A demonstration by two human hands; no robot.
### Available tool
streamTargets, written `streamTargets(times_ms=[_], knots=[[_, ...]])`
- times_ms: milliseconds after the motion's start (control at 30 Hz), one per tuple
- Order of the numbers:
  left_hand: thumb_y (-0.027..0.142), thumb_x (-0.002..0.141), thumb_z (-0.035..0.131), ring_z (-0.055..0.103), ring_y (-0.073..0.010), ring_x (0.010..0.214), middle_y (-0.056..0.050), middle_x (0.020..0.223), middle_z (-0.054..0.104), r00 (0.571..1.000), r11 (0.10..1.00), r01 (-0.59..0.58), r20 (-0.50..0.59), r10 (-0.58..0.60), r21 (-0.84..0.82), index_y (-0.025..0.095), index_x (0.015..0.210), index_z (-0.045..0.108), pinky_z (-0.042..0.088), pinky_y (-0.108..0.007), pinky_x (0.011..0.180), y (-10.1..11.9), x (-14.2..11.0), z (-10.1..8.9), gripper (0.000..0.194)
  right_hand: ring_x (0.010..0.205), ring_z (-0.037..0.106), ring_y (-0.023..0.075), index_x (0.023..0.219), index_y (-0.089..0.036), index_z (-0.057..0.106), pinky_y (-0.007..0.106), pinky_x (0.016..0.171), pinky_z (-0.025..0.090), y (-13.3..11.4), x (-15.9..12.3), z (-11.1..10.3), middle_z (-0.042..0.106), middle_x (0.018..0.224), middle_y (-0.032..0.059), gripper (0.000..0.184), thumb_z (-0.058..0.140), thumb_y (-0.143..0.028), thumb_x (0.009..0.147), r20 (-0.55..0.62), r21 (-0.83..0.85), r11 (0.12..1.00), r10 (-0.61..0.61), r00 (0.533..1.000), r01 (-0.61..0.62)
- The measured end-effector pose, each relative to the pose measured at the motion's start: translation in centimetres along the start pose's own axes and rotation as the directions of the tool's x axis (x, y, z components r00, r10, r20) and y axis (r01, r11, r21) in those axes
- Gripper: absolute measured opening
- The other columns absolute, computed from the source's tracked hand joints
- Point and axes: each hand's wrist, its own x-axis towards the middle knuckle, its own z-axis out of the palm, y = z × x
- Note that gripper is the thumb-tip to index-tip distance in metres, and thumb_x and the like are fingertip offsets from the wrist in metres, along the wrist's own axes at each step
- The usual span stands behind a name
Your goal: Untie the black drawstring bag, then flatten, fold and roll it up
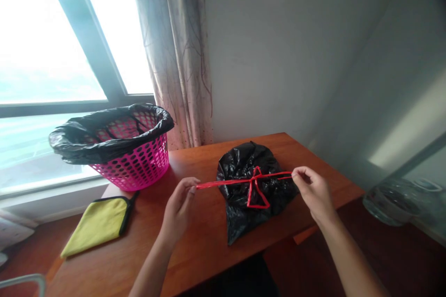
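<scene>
A black garbage bag [244, 222] lies on the wooden table [202, 241], its neck gathered under a knot in a red drawstring [230, 181]. Pinched between the fingers of my left hand [179, 206] is the drawstring's left end. My right hand [315, 192] grips the other end to the right of the bag. Between both hands the string runs nearly straight across the top of the bag. Two red loops stick out at the knot, one up and one down.
Back left on the table stands a pink perforated basket [153, 162] lined with a black bag [104, 151]. A folded yellow cloth [99, 222] with dark edging lies in front of it. Behind are a curtain [184, 55], a window and a wall. Something clear and plastic-looking [393, 202] sits at right.
</scene>
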Motion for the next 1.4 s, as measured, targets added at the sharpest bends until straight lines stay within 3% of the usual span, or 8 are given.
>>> streamTargets(times_ms=[200, 367, 500, 633, 800, 1033, 1300, 1400], knots=[[0.029, 0.086, 0.057, 0.063, -0.0213, 0.099, -0.005, 0.105, 0.066, 0.961, 0.937, 0.225, -0.098, -0.259, -0.267, 0.020, 0.100, 0.057, 0.050, -0.034, 0.088, -0.7, -0.5, 0.8, 0.017, 0.089, 0.063, 0.0216, 0.094, -0.019, 0.061, 0.030, 0.074, 0.052, -0.4, -0.3, 0.1, 0.066, 0.093, 0.0062, 0.016, 0.059, -0.033, 0.085, 0.155, 0.089, 0.993, -0.093, 0.984, 0.080], [0.011, 0.082, 0.048, 0.059, -0.0224, 0.104, -0.006, 0.108, 0.063, 0.965, 0.983, -0.057, -0.242, 0.099, 0.175, 0.021, 0.107, 0.059, 0.047, -0.038, 0.094, 2.6, -1.0, 0.9, 0.030, 0.117, 0.058, 0.0253, 0.123, -0.024, 0.058, 0.040, 0.094, 0.052, -2.5, 0.0, -0.5, 0.062, 0.125, 0.0097, 0.035, 0.055, -0.026, 0.088, 0.306, 0.006, 0.959, -0.270, 0.913, 0.282], [0.011, 0.090, 0.047, 0.057, -0.0232, 0.103, -0.008, 0.112, 0.061, 0.921, 0.810, -0.381, 0.111, 0.372, 0.447, 0.022, 0.111, 0.057, 0.046, -0.039, 0.088, 6.0, -1.7, 2.6, 0.026, 0.118, 0.058, 0.0258, 0.120, -0.024, 0.062, 0.042, 0.100, 0.049, -5.3, -0.1, 0.0, 0.062, 0.125, 0.0093, 0.029, 0.055, -0.030, 0.093, 0.382, -0.101, 0.885, -0.388, 0.839, 0.455], [0.023, 0.094, 0.054, 0.058, -0.0255, 0.098, -0.006, 0.107, 0.066, 0.858, 0.617, -0.488, 0.468, 0.211, 0.617, 0.023, 0.112, 0.059, 0.042, -0.041, 0.084, 6.0, -1.5, 5.3, 0.019, 0.117, 0.057, 0.0258, 0.124, -0.024, 0.060, 0.043, 0.104, 0.046, -7.1, 0.0, 2.0, 0.063, 0.123, 0.0086, 0.034, 0.061, -0.028, 0.091, 0.503, -0.154, 0.750, -0.501, 0.704, 0.643], [0.020, 0.096, 0.053, 0.059, -0.0236, 0.084, -0.004, 0.085, 0.066, 0.828, 0.486, -0.530, 0.548, 0.119, 0.695, 0.021, 0.091, 0.063, 0.040, -0.040, 0.079, 3.7, -0.6, 6.3, 0.011, 0.093, 0.061, 0.0234, 0.093, -0.023, 0.071, 0.040, 0.086, 0.050, -6.6, 0.8, 3.5, 0.069, 0.090, 0.0059, 0.015, 0.057, -0.017, 0.093, 0.664, -0.212, 0.571, -0.511, 0.546, 0.793], [0.023, 0.097, 0.049, 0.057, -0.0212, 0.083, -0.004, 0.087, 0.065, 0.885, 0.579, -0.440, 0.442, 0.148, 0.687, 0.021, 0.089, 0.062, 0.039, -0.037, 0.076, 3.5, -0.7, 5.1, 0.015, 0.085, 0.063, 0.0213, 0.084, -0.023, 0.066, 0.034, 0.079, 0.050, -5.4, 0.8, 1.6, 0.069, 0.086, 0.0045, 0.015, 0.055, -0.016, 0.091, 0.393, -0.167, 0.789, -0.496, 0.774, 0.591], [0.026, 0.099, 0.048, 0.056, -0.0217, 0.087, -0.004, 0.091, 0.064, 0.858, 0.574, -0.495, 0.469, 0.207, 0.652, 0.023, 0.093, 0.064, 0.039, -0.037, 0.077, 4.4, -0.1, 7.1, 0.017, 0.084, 0.064, 0.0213, 0.084, -0.023, 0.067, 0.034, 0.079, 0.050, -6.1, 0.0, 1.7, 0.069, 0.086, 0.0043, 0.016, 0.054, -0.020, 0.092, 0.400, -0.060, 0.833, -0.484, 0.778, 0.549], [0.024, 0.099, 0.046, 0.056, -0.0213, 0.085, -0.004, 0.089, 0.064, 0.867, 0.585, -0.481, 0.454, 0.206, 0.653, 0.022, 0.090, 0.063, 0.040, -0.036, 0.077, 4.3, -0.1, 6.6, 0.019, 0.083, 0.064, 0.0216, 0.081, -0.022, 0.067, 0.033, 0.077, 0.049, -5.6, 0.3, 1.1, 0.069, 0.084, 0.0040, 0.013, 0.057, -0.022, 0.089, 0.305, -0.092, 0.867, -0.443, 0.843, 0.489]])
